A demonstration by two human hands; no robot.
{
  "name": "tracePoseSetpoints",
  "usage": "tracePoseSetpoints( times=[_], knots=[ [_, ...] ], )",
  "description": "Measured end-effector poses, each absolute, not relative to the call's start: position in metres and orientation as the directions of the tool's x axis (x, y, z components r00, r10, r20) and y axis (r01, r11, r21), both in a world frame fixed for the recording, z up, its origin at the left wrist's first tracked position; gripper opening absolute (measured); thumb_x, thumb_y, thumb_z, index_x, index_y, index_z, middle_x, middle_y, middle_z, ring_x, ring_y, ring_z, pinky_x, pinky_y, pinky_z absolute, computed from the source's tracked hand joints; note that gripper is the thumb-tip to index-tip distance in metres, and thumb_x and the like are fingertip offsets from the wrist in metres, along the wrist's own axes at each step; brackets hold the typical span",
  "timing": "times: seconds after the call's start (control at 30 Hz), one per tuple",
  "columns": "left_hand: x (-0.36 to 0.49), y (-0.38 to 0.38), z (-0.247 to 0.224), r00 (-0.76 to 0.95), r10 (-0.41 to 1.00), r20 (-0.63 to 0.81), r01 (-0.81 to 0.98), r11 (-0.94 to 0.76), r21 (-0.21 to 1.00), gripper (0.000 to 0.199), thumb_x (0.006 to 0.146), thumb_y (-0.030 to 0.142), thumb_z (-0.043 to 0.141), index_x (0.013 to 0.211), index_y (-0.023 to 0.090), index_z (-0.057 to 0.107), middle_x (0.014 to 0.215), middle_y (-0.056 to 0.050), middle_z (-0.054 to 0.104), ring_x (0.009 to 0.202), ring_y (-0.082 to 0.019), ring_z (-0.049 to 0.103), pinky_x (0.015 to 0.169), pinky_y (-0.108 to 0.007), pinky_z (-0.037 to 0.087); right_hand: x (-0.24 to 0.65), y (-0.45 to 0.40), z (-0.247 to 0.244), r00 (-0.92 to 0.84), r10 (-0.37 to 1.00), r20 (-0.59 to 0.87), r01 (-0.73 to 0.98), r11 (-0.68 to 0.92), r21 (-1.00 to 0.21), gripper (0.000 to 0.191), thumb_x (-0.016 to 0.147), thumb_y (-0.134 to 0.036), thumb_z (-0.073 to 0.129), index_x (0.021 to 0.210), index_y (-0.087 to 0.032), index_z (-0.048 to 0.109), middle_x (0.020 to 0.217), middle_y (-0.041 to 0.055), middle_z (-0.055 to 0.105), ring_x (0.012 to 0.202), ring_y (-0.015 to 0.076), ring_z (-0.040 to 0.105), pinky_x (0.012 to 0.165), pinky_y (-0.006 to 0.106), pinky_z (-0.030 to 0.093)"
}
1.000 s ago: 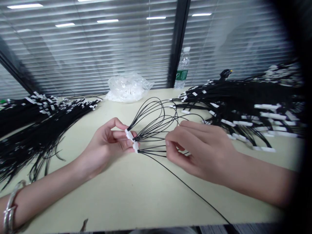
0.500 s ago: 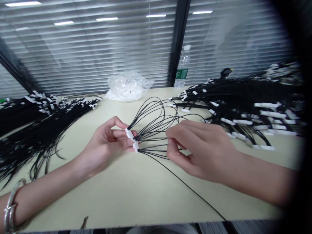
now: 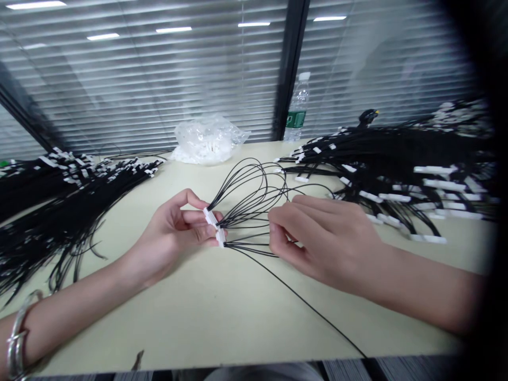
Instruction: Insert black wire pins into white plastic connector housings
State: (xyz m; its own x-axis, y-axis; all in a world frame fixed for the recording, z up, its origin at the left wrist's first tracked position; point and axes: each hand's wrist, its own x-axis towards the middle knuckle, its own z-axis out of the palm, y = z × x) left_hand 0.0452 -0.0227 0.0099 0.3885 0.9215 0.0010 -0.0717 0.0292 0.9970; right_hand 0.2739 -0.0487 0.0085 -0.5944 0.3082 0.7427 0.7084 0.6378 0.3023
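Between the thumb and fingers of my left hand [image 3: 178, 225] is a white plastic connector [image 3: 215, 226], tilted, its upper end leaning left. Several thin black wires [image 3: 254, 197] run out of it to the right; some arch up in loops. My right hand [image 3: 321, 241] is closed in a pinch over the wires, right of the connector. What its fingertips grip is hidden behind the fingers. One single wire [image 3: 296, 292] trails from the connector's lower end across the table to the front edge.
Black wire bundles with white connectors lie at left [image 3: 71, 206] and a larger heap [image 3: 381, 164] at right. A clear plastic bag [image 3: 210, 140] and a water bottle [image 3: 296, 108] with a green label stand at the back by the window blinds [image 3: 159, 79]. The pale table [image 3: 190, 328] ends at the front.
My right hand has shifted very slightly left, its thumb and finger pressing closer together. My left hand and the connector stay in place.
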Motion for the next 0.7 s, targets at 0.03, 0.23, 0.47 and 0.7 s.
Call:
tracePoseSetpoints(
  times=[0.03, 0.23, 0.47, 0.7],
  knots=[
    [0.0451, -0.0223, 0.0096, 0.387, 0.922, -0.003, -0.072, 0.034, 0.997, 0.029, 0.072, -0.001, 0.062, 0.083, 0.018, 0.042, 0.084, -0.003, 0.07, 0.074, -0.018, 0.068, 0.066, -0.027, 0.055, 0.274, -0.0485, 0.0083, -0.6, 0.302, 0.741, 0.703, 0.641, 0.308, 0.009, 0.074, -0.009, 0.053, 0.074, -0.017, 0.049, 0.056, -0.0052, 0.046, 0.053, 0.0074, 0.039, 0.047, 0.021, 0.03],
    [0.0437, -0.0209, 0.0071, 0.402, 0.916, -0.017, -0.069, 0.048, 0.996, 0.028, 0.072, 0.002, 0.062, 0.084, 0.019, 0.043, 0.086, -0.003, 0.07, 0.076, -0.019, 0.068, 0.067, -0.028, 0.055, 0.275, -0.047, 0.0076, -0.603, 0.28, 0.747, 0.685, 0.661, 0.306, 0.01, 0.072, -0.007, 0.054, 0.073, -0.016, 0.049, 0.056, -0.0052, 0.046, 0.053, 0.0069, 0.04, 0.047, 0.021, 0.031],
    [0.0426, -0.0203, 0.0068, 0.415, 0.909, -0.04, -0.059, 0.071, 0.996, 0.029, 0.071, 0.003, 0.064, 0.085, 0.019, 0.045, 0.088, -0.002, 0.07, 0.071, -0.017, 0.068, 0.067, -0.03, 0.055, 0.2744, -0.046, 0.0077, -0.576, 0.317, 0.754, 0.684, 0.691, 0.232, 0.008, 0.072, -0.007, 0.053, 0.071, -0.015, 0.05, 0.056, -0.0048, 0.05, 0.051, 0.0057, 0.043, 0.046, 0.021, 0.032],
    [0.0435, -0.0214, 0.0089, 0.446, 0.894, -0.049, -0.041, 0.075, 0.996, 0.027, 0.074, 0.006, 0.064, 0.084, 0.019, 0.042, 0.081, -0.001, 0.069, 0.073, -0.019, 0.068, 0.071, -0.035, 0.053, 0.273, -0.0447, 0.008, -0.578, 0.328, 0.747, 0.679, 0.701, 0.218, 0.009, 0.073, -0.007, 0.05, 0.069, -0.015, 0.05, 0.054, -0.0051, 0.048, 0.05, 0.0049, 0.041, 0.045, 0.02, 0.031]
  ],
)
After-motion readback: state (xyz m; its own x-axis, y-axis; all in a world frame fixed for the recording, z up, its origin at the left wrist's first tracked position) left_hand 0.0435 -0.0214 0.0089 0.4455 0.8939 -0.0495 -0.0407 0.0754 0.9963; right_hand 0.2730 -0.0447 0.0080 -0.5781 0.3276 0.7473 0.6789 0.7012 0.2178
